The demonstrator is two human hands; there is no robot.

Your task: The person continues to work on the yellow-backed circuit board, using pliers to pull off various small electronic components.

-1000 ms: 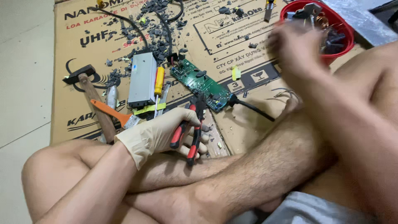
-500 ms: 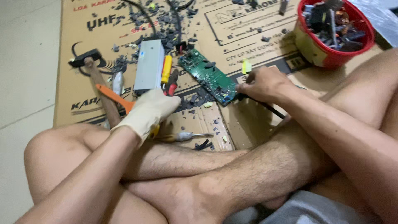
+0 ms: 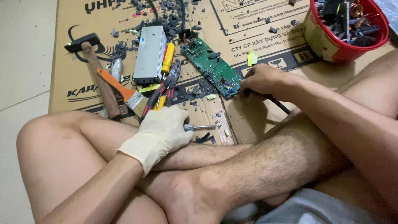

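Note:
My left hand [image 3: 163, 130], in a pale glove, is closed around a screwdriver [image 3: 201, 127] whose metal shaft sticks out to the right, low over the cardboard beside my shin. My bare right hand [image 3: 261, 79] grips a black tool or cable [image 3: 278, 104] at the near end of a green circuit board [image 3: 212, 67] lying on the cardboard. Red-handled pliers [image 3: 165, 88] and a yellow-handled screwdriver [image 3: 167, 59] lie just beyond my left hand.
A hammer [image 3: 98, 72] and an orange-handled scraper [image 3: 119, 88] lie at the left. A grey metal box [image 3: 150, 54] sits beside the pliers. A red bowl [image 3: 346, 31] of parts stands far right. Dark plastic bits litter the cardboard sheet [image 3: 265, 25]. My crossed legs fill the foreground.
My left hand let go of the red-handled pliers and closed on the screwdriver. My right hand came down from the red bowl to the near end of the circuit board.

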